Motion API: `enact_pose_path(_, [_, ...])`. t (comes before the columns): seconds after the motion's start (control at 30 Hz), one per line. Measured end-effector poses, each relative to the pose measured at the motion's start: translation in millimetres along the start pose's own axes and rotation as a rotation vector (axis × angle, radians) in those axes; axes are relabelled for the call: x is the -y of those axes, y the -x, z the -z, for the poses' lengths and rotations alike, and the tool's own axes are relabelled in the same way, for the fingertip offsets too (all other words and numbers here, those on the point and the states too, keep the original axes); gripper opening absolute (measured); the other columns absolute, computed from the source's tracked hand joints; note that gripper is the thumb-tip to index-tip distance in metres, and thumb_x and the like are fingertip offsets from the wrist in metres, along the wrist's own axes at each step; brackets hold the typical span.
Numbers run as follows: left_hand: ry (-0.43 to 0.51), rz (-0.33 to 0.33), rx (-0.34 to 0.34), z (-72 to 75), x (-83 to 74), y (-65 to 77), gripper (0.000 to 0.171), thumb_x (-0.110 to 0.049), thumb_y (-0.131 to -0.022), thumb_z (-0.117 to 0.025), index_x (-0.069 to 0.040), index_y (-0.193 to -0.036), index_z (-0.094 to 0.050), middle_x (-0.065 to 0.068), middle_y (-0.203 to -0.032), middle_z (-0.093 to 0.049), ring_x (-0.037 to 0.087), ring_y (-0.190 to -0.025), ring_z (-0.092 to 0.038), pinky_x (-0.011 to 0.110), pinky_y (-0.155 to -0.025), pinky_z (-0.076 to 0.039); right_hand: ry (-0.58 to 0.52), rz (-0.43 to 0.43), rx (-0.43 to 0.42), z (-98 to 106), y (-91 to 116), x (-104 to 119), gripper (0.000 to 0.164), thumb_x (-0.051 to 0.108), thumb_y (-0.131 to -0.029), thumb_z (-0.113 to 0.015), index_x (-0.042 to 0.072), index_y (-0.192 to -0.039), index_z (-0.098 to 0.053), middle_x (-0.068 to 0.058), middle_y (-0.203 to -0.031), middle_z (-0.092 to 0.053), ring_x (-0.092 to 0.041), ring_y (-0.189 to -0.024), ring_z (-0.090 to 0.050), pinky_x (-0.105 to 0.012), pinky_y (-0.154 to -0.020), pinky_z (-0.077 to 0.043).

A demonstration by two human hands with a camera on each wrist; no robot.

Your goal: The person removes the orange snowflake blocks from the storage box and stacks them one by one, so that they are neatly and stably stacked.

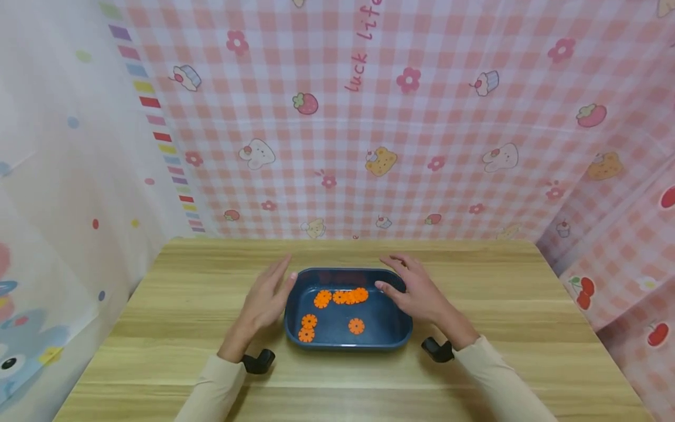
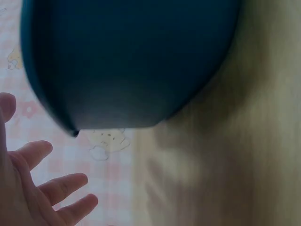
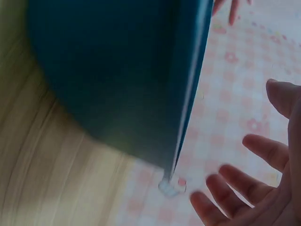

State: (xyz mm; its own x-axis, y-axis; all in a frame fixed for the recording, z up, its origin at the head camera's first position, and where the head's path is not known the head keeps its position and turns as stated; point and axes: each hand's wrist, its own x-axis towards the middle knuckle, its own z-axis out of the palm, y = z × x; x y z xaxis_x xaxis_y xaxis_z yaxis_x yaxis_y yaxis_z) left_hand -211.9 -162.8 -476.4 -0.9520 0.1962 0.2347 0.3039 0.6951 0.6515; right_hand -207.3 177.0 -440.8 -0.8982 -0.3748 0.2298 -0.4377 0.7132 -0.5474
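A dark blue rectangular tray point(image 1: 348, 347) with rounded corners stands on the wooden table. Inside it lie several small orange notched discs point(image 1: 356, 326), flower-like in outline; some overlap in a row toward the back, and a pair point(image 1: 307, 334) lies at the left front. My left hand point(image 1: 266, 296) is at the tray's left side, fingers spread, holding nothing. On the other side my right hand point(image 1: 416, 290) overlaps the right rear rim in the head view, its fingers loosely bent with nothing between them. In both wrist views, the fingers point(image 2: 63, 188) point(image 3: 254, 186) appear apart from the tray wall.
The wooden table point(image 1: 211, 387) reaches back to a pink checked cloth point(image 1: 343, 135) hanging behind it. More patterned cloth hangs at the left and right. A black device point(image 1: 258, 361) sits at the left wrist, and another black device point(image 1: 437, 350) at the right.
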Motion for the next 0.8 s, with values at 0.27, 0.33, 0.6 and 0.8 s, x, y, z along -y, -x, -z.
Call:
enact_pose_path(0.27, [0.271,0.097,0.107,-12.9,-2.2,-0.8,0.062,-0.051,-0.105,-0.035,-0.019,-0.157,-0.027,0.005,-0.162,-0.027,0.030,-0.149,-0.025,0.051,-0.120,-0.020,-0.179,0.048,0.142,-16,-9,19,0.044,0.028,-0.097,-0.065,0.009,-0.137,-0.058,-0.012,-0.120,-0.059,-0.020,-0.087,-0.054,-0.031,-0.071,-0.050])
enact_pose_path(0.33, [0.304,0.117,0.126,-15.8,-2.9,-0.5,0.063,-0.053,-0.104,-0.035,-0.020,-0.158,-0.028,0.002,-0.163,-0.027,0.027,-0.150,-0.024,0.050,-0.121,-0.019,-0.211,0.051,0.172,-20,-10,21,0.041,0.027,-0.096,-0.066,0.010,-0.133,-0.060,-0.012,-0.118,-0.062,-0.015,-0.083,-0.053,-0.026,-0.068,-0.048])
enact_pose_path(0.6, [0.347,0.174,0.177,-23.7,-3.1,3.3,0.063,-0.056,-0.104,-0.033,-0.024,-0.158,-0.028,-0.002,-0.163,-0.025,0.026,-0.150,-0.021,0.052,-0.121,-0.017,-0.245,0.022,0.291,-38,-11,23,0.037,0.026,-0.093,-0.071,0.007,-0.124,-0.065,0.005,-0.088,-0.061,-0.012,-0.072,-0.053,-0.024,-0.064,-0.047])
enact_pose_path(0.8, [0.382,0.185,0.184,-27.4,-0.8,3.4,0.060,-0.053,-0.105,-0.033,-0.025,-0.158,-0.027,-0.002,-0.164,-0.024,0.027,-0.151,-0.020,0.053,-0.121,-0.016,-0.267,-0.041,0.359,-44,-10,21,0.032,0.018,-0.090,-0.074,0.005,-0.118,-0.065,0.003,-0.077,-0.056,-0.013,-0.067,-0.051,-0.022,-0.059,-0.043])
